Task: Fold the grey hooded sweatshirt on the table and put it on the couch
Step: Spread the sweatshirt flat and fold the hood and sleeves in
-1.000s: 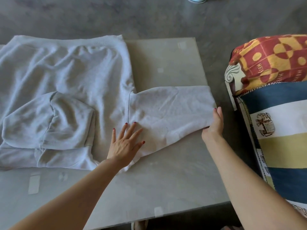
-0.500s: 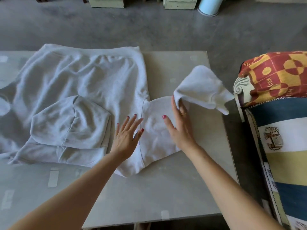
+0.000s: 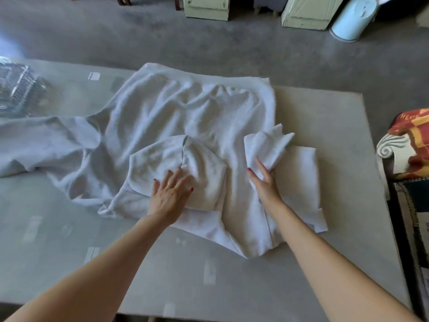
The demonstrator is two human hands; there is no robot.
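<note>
The grey hooded sweatshirt [image 3: 185,117] lies spread on the glass-topped table [image 3: 209,275], its hood folded down over the back near me. My left hand [image 3: 170,197] lies flat, fingers apart, on the hood [image 3: 204,173]. My right hand [image 3: 264,182] grips the end of the right sleeve [image 3: 267,145], which is folded back over itself toward the body. The other sleeve [image 3: 41,140] stretches out to the left. The couch [image 3: 408,159] with its patterned covers stands just beyond the table's right edge.
A clear glass bowl [image 3: 21,89] sits on the table's far left. Across the grey floor stand pale cabinets [image 3: 306,12] and a light blue bin [image 3: 350,19]. The couch's carved white arm [image 3: 387,147] is close to the table's right edge.
My right hand has carried the right sleeve's end from the table's right edge in toward the body. My left hand moved from beside the hood onto it. The view has shifted left.
</note>
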